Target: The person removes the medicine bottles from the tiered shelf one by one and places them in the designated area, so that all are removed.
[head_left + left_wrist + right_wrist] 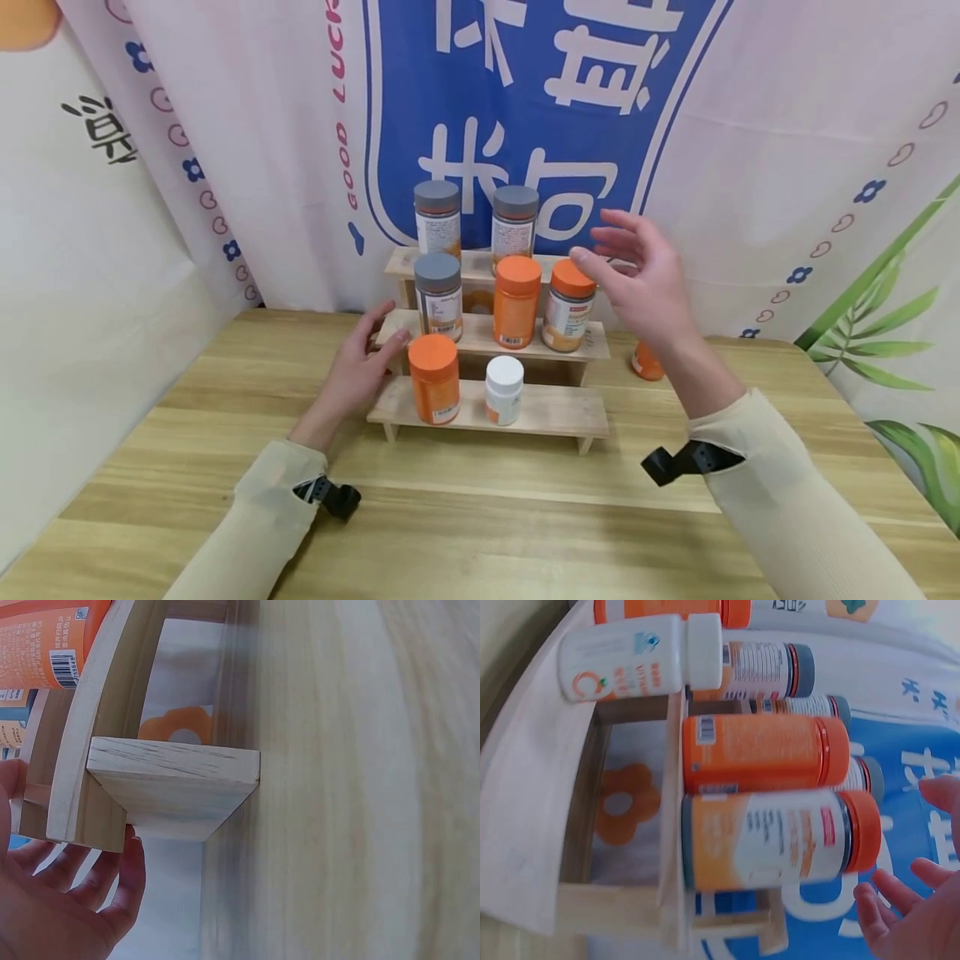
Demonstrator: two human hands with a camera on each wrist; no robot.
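A three-step wooden display rack (558,406) stands on the table with several supplement bottles on it. My left hand (358,367) grips the rack's left end at the middle step; in the left wrist view its fingers (129,881) curl behind the board's end. Spread beside the middle step's right bottle (567,312), which has an orange lid and a pale label, is my right hand (645,271). The right wrist view has that hand (922,900) apart from the lid, holding nothing. An all-orange bottle (517,304) and a grey-lidded bottle (439,300) share the step.
Two grey-lidded bottles (437,218) occupy the top step. On the bottom step are an orange bottle (434,382) and a small white bottle (504,392). Another orange bottle (647,363) sits on the table (480,525) behind my right forearm. A printed curtain (300,150) hangs behind the rack.
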